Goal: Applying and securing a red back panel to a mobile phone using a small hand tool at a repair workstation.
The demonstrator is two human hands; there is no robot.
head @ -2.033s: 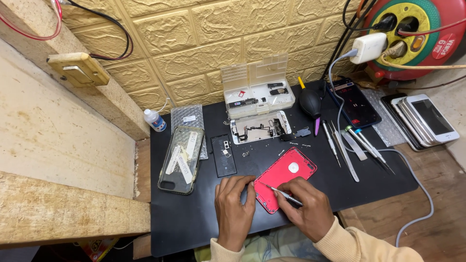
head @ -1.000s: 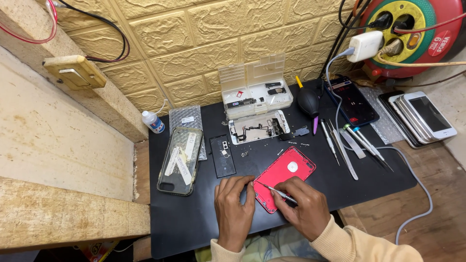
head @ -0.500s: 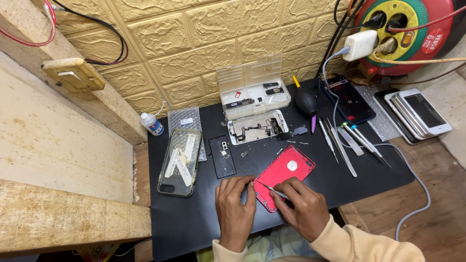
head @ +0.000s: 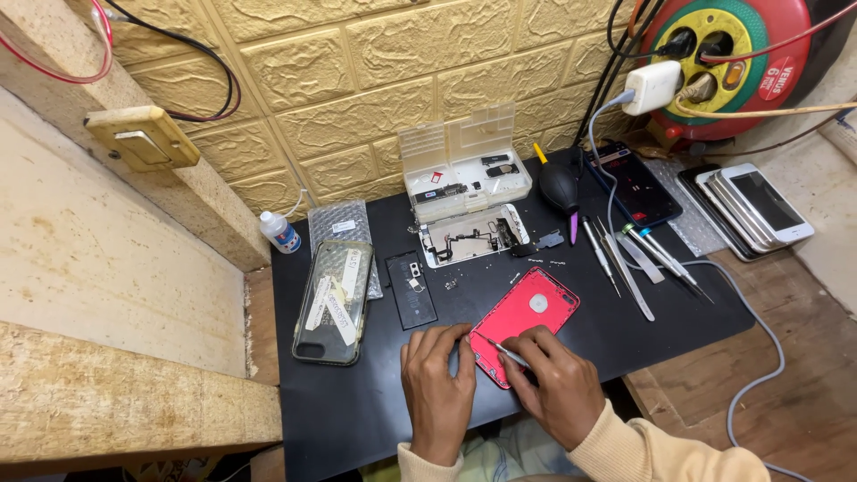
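Observation:
A red phone back housing (head: 528, 319) lies face down on the black work mat (head: 375, 393). My left hand (head: 437, 386) rests flat beside its lower left corner, fingertips touching its edge. My right hand (head: 555, 386) holds a thin metal tool (head: 502, 350) like a pen, tip on the housing's lower edge. Beyond the housing lie an opened white phone frame (head: 470, 236) with parts showing and a dark battery-like part (head: 411, 289).
A clear parts box (head: 464, 161) stands at the back. A clear phone case (head: 334, 302) and small bottle (head: 279, 232) lie left. Screwdrivers and tweezers (head: 629, 261), a black blower (head: 559, 186), a dark phone (head: 634, 184) and stacked phones (head: 746, 209) lie right. A cable reel (head: 725, 39) sits behind.
My hands and the tool stay on the red housing's lower edge, with the tool tip shifted slightly left. The view has drifted a little.

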